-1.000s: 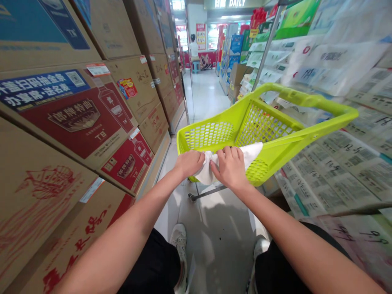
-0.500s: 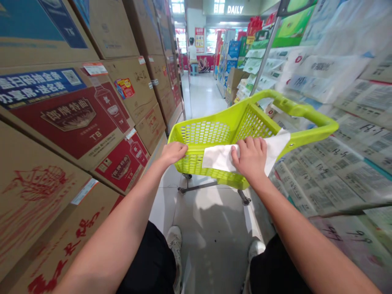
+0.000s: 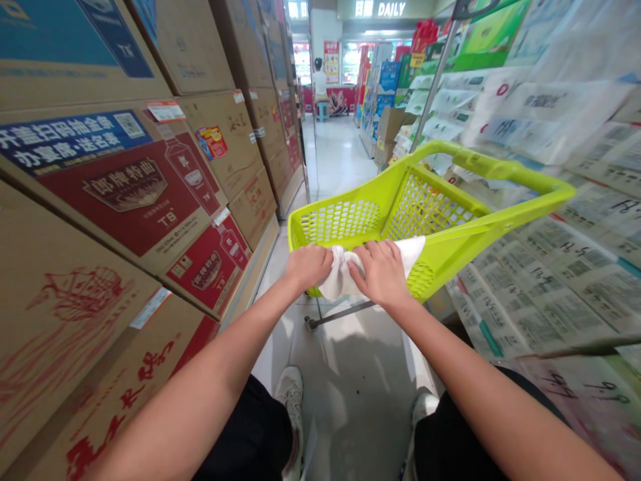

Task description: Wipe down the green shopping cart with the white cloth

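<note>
A lime-green plastic shopping cart (image 3: pixel 451 240) stands sideways across the aisle in front of me. My left hand (image 3: pixel 309 266) is closed over the near rim toward its left end. A white cloth (image 3: pixel 341 275) drapes over that same rim, bunched up between my two hands. My right hand (image 3: pixel 381 270) grips the cloth against the rim, fingers curled over the top and thumb on the near side. Part of the cloth trails out to the right of that hand. Whether my left fingers also pinch the cloth's edge is hard to see.
Stacked cardboard cartons (image 3: pixel 125 194) wall the left side. Packs of tissue paper (image 3: pixel 545 267) are piled on the right. A metal pole (image 3: pixel 435 83) rises behind the cart. Far down the aisle a person (image 3: pixel 320 81) sits on a blue stool (image 3: pixel 323 110).
My right hand has slid left along the rim with the cloth, bunching it against my left hand. The cart has turned slightly, its handle end coming nearer on the right.
</note>
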Available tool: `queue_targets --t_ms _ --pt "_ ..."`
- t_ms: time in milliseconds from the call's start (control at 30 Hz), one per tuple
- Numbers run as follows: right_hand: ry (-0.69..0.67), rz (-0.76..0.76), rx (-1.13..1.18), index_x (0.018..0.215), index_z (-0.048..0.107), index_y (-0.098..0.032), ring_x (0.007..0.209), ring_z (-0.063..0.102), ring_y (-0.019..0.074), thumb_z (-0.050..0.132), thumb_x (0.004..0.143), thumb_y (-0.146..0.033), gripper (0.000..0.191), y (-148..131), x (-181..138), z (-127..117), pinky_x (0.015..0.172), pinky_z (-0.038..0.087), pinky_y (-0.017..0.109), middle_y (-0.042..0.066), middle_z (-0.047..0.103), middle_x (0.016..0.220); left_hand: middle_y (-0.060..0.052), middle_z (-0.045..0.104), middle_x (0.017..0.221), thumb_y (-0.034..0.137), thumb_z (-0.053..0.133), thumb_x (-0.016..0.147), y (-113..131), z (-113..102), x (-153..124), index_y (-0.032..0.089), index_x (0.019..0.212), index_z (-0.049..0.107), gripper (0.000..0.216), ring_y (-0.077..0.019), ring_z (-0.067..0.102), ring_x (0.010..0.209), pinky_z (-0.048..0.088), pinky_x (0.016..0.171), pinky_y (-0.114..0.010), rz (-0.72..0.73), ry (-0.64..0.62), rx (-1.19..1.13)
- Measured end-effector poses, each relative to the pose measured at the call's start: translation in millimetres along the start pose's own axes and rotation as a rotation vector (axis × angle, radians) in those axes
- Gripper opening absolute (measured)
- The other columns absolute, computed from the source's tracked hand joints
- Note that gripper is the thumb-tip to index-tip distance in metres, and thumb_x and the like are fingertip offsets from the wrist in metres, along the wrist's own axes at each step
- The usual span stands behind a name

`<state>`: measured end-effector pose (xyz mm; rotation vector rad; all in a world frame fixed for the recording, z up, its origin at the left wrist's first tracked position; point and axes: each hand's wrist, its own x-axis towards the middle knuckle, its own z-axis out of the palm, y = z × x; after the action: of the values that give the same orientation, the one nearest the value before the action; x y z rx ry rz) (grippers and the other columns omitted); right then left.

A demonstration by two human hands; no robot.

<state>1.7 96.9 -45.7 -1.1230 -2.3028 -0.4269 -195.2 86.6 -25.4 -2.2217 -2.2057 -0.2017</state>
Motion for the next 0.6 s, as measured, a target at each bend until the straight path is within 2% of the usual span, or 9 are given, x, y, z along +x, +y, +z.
queue_targets --t_ms 200,300,433,600 --pt "0.122 0.103 -0.136 0.096 0.067 -0.019 0.098 0.051 0.0275 0.04 0.103 -0.042 0.036 66 5 -9 0.109 0.033 0.046 0.01 0.061 0.094 -0.012 0.078 0.115 0.046 0.017 0.104 -36 -3 31 0.019 0.103 0.08 0.068 -0.0258 0.072 0.108 0.05 0.082 -0.032 -0.008 -0.074 0.022" --pt "0.163 0.118 -0.175 0.098 0.068 -0.019 0.099 0.05 0.0285 0.041 0.102 -0.04 0.034 78 5 -9 0.112 0.031 0.049 0.01 0.06 0.095 -0.013 0.078 0.112 0.046 0.018 0.103 -46 -3 41 0.018 0.102 0.08 0.068 -0.0273 0.072 0.106 0.05 0.081 -0.033 -0.028 -0.063 0.024" --pt "0.154 0.153 -0.186 0.107 0.066 -0.016 0.107 0.047 0.0336 0.044 0.1 -0.049 0.041 58 6 -4 0.112 0.029 0.056 0.015 0.059 0.104 -0.019 0.076 0.116 0.042 0.019 0.102 -40 0 40 0.013 0.104 0.08 0.067 -0.0327 0.072 0.107 0.051 0.081 -0.037 -0.091 -0.024 0.052" --pt "0.065 0.118 -0.087 0.113 0.065 -0.014 0.11 0.044 0.0348 0.044 0.1 -0.055 0.048 19 5 5 0.113 0.028 0.056 0.017 0.057 0.109 -0.016 0.077 0.113 0.042 0.019 0.105 -17 -1 20 0.016 0.104 0.079 0.065 -0.0298 0.073 0.108 0.053 0.085 -0.036 -0.035 -0.006 0.049"
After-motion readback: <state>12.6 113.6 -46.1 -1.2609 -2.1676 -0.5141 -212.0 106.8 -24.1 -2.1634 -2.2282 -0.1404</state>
